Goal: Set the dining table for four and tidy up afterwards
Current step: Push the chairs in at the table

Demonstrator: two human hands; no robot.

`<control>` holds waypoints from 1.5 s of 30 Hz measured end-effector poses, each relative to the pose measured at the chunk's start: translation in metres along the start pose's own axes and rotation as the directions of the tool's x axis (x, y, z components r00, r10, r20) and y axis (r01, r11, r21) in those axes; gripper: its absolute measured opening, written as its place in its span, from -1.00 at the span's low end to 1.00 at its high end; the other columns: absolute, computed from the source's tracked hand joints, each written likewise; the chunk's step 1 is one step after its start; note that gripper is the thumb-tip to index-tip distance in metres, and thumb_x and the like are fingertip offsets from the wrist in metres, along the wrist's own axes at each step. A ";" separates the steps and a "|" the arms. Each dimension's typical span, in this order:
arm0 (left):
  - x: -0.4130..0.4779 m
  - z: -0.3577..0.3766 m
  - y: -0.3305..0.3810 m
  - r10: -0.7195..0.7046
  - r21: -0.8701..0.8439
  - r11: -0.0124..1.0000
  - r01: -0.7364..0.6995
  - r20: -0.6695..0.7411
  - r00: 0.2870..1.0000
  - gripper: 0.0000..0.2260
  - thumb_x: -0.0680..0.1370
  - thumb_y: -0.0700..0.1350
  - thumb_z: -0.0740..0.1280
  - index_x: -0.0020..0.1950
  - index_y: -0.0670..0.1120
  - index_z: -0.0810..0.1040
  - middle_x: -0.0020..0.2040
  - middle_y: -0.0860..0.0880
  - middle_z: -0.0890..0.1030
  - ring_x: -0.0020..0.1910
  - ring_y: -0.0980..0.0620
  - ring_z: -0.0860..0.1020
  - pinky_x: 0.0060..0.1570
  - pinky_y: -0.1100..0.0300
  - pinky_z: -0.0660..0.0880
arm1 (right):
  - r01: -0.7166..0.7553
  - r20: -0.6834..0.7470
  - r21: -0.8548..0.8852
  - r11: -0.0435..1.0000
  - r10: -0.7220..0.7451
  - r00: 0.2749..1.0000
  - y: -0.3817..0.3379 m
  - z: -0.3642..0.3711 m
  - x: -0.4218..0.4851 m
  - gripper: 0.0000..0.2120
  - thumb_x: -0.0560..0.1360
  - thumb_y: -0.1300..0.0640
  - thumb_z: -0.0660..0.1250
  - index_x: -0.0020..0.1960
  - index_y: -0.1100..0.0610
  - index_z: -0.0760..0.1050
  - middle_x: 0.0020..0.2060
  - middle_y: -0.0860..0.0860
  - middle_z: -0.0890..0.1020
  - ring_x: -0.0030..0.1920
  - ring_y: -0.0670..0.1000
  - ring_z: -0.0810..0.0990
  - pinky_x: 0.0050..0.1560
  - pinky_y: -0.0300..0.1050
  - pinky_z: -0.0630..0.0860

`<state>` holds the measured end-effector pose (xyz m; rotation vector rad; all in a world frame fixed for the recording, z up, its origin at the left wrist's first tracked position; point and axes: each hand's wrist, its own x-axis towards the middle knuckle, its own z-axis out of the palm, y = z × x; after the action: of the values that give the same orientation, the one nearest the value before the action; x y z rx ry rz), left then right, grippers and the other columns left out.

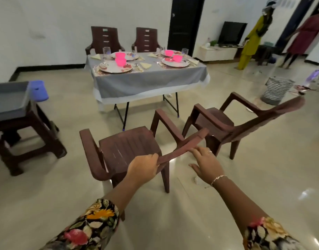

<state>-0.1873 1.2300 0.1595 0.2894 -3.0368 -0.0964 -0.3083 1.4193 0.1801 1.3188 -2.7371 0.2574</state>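
A brown plastic armchair [128, 148] stands right in front of me, facing the dining table [148, 82]. My left hand [143, 168] grips the top edge of its backrest. My right hand [205, 165] rests on the same edge further right, fingers stretched out and thumb spread. A second brown chair [218, 121] stands just to the right, turned at an angle. The table has a grey cloth and carries plates [115, 68], pink bowls [120, 61], glasses [106, 51] and folded napkins [145, 65]. Two more brown chairs [104, 40] stand at its far side.
At the left, a brown stool [29, 134] holds a grey tray [9, 98], with a blue bucket [38, 91] beside it. A striped basket [276, 91] stands on the floor at the right. Two people [252, 42] stand at the back right near a TV cabinet [218, 53].
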 end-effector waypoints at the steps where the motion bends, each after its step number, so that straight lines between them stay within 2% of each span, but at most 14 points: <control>1: 0.001 0.003 -0.001 -0.006 -0.002 1.000 0.006 -0.036 0.999 -0.69 0.61 0.06 0.04 0.07 -0.09 0.48 -0.08 -0.02 0.60 -0.13 -0.03 0.60 -0.24 0.19 0.36 | 0.031 -0.013 -0.010 0.999 -0.031 0.999 0.006 -0.001 0.009 -0.53 0.47 0.09 0.35 0.34 0.13 0.37 0.25 0.10 0.44 0.25 0.12 0.41 0.24 -0.08 0.37; 4: 0.004 0.008 -0.001 -0.008 0.060 0.998 0.017 -0.146 0.989 -0.62 0.51 0.08 0.03 -0.22 -0.08 0.55 -0.40 0.00 0.58 -0.48 0.00 0.56 -0.49 0.24 0.33 | 0.088 -0.005 -0.058 0.994 -0.089 0.996 0.025 -0.001 0.039 -0.51 0.42 0.13 0.40 0.32 0.13 0.40 0.24 0.12 0.46 0.24 0.15 0.42 0.24 -0.02 0.38; 8: 0.005 0.002 0.004 -0.164 0.105 0.982 0.159 0.035 0.986 -0.75 0.59 0.05 0.10 0.05 -0.05 0.49 -0.07 -0.02 0.61 -0.11 -0.04 0.59 -0.19 0.16 0.38 | 0.272 0.131 -0.153 0.950 -0.253 0.959 0.044 0.005 0.078 -0.62 0.50 0.00 0.27 0.29 0.06 0.42 0.17 0.05 0.50 0.19 0.11 0.46 0.16 -0.07 0.35; 12: 0.011 -0.007 0.012 -0.291 0.198 0.944 0.265 0.120 0.949 -0.78 0.56 -0.03 0.15 0.12 -0.06 0.48 0.04 -0.07 0.61 0.03 -0.09 0.58 -0.05 0.09 0.45 | 0.405 0.286 -0.094 0.910 -0.364 0.886 0.062 0.017 0.107 -0.73 0.55 0.02 0.16 0.21 0.02 0.48 0.06 0.00 0.57 0.10 0.06 0.51 0.15 -0.09 0.39; 17: 0.017 -0.005 0.012 -0.322 0.213 0.934 0.286 0.155 0.934 -0.81 0.54 -0.09 0.20 0.11 -0.04 0.51 0.01 -0.05 0.63 -0.01 -0.08 0.60 -0.01 0.08 0.51 | 0.447 0.188 -0.107 0.888 -0.423 0.886 0.073 0.034 0.107 -0.76 0.56 0.10 0.12 0.13 0.02 0.51 -0.02 -0.03 0.60 0.03 0.02 0.53 0.07 -0.12 0.36; 19: 0.018 -0.003 0.011 -0.324 0.227 0.932 0.282 0.172 0.930 -0.81 0.53 -0.11 0.20 0.10 -0.04 0.52 0.00 -0.04 0.64 -0.03 -0.07 0.60 -0.02 0.08 0.52 | 0.424 0.162 -0.084 0.902 -0.408 0.899 0.074 0.037 0.104 -0.81 0.52 0.13 0.19 0.06 0.03 0.54 -0.09 -0.02 0.62 -0.01 0.05 0.56 0.01 -0.08 0.37; 22: 0.018 -0.002 0.006 -0.322 0.224 0.933 0.280 0.175 0.931 -0.81 0.53 -0.13 0.20 0.10 -0.05 0.52 -0.01 -0.03 0.63 -0.02 -0.05 0.59 -0.02 0.10 0.51 | 0.477 0.049 -0.113 0.871 -0.475 0.879 0.075 0.042 0.100 -0.91 0.29 0.14 0.45 -0.22 0.02 0.58 -0.39 -0.06 0.60 -0.35 0.02 0.58 -0.29 -0.11 0.46; 24: 0.017 0.003 0.001 -0.327 0.215 0.933 0.288 0.178 0.928 -0.79 0.54 -0.12 0.18 0.13 -0.03 0.52 0.00 -0.02 0.63 0.00 -0.05 0.59 -0.02 0.12 0.50 | 0.525 -0.033 -0.161 0.836 -0.536 0.844 0.074 0.043 0.095 -0.94 0.26 0.13 0.36 -0.35 -0.01 0.52 -0.50 -0.10 0.53 -0.47 -0.02 0.52 -0.41 -0.20 0.42; 26: 0.019 0.007 -0.003 -0.337 0.225 0.928 0.297 0.164 0.927 -0.75 0.54 -0.13 0.16 0.16 -0.02 0.53 0.01 -0.03 0.63 0.01 -0.06 0.59 -0.05 0.11 0.47 | 0.543 -0.087 -0.184 0.819 -0.564 0.821 0.075 0.046 0.096 -0.83 0.28 0.14 0.14 -0.40 -0.01 0.48 -0.52 -0.10 0.50 -0.48 -0.04 0.49 -0.41 -0.23 0.37; 30: 0.035 0.010 -0.007 -0.379 0.209 0.914 0.348 0.129 0.917 -0.75 0.52 -0.15 0.18 0.14 -0.01 0.55 0.00 -0.01 0.64 -0.01 -0.05 0.59 -0.03 0.10 0.50 | 0.545 -0.153 -0.195 0.815 -0.574 0.804 0.087 0.052 0.113 -0.89 0.27 0.14 0.22 -0.38 0.00 0.49 -0.50 -0.09 0.51 -0.46 -0.02 0.50 -0.39 -0.21 0.37; 33: 0.051 0.011 -0.007 -0.402 0.211 0.902 0.376 0.098 0.910 -0.77 0.52 -0.15 0.20 0.12 -0.02 0.56 -0.01 -0.01 0.65 -0.02 -0.05 0.60 -0.02 0.12 0.51 | 0.543 -0.130 -0.161 0.824 -0.563 0.816 0.095 0.051 0.130 -0.80 0.30 0.10 0.09 -0.36 0.01 0.48 -0.49 -0.08 0.51 -0.47 -0.01 0.51 -0.43 -0.21 0.38; 36: 0.066 0.011 -0.008 -0.422 0.220 0.892 0.396 0.087 0.902 -0.79 0.54 -0.15 0.19 0.09 -0.03 0.56 -0.02 -0.02 0.65 -0.03 -0.06 0.60 -0.05 0.11 0.49 | 0.550 -0.152 -0.144 0.822 -0.568 0.809 0.102 0.047 0.149 -0.94 0.26 0.08 0.27 -0.35 0.04 0.50 -0.50 -0.06 0.50 -0.51 0.01 0.50 -0.49 -0.20 0.34; 39: 0.084 0.012 -0.015 -0.433 0.214 0.887 0.408 0.084 0.897 -0.80 0.54 -0.13 0.20 0.08 -0.02 0.57 -0.03 -0.01 0.66 -0.05 -0.04 0.61 -0.05 0.12 0.49 | 0.536 -0.072 -0.147 0.832 -0.549 0.833 0.108 0.049 0.170 -0.74 0.05 0.15 0.56 -0.38 0.02 0.51 -0.52 -0.06 0.48 -0.53 -0.01 0.49 -0.52 -0.19 0.33; 45: 0.129 0.014 -0.039 -0.433 0.219 0.886 0.408 0.078 0.898 -0.83 0.56 -0.12 0.19 0.06 -0.02 0.55 -0.05 -0.02 0.65 -0.06 -0.03 0.61 -0.06 0.14 0.48 | 0.521 -0.048 -0.137 0.842 -0.531 0.846 0.119 0.059 0.224 -0.73 0.06 0.18 0.58 -0.37 0.00 0.53 -0.52 -0.08 0.48 -0.53 -0.01 0.48 -0.49 -0.21 0.33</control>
<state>-0.3077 1.1673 0.1536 0.9960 -3.0487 0.1684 -0.5410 1.3088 0.1435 1.8989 -2.1616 0.0959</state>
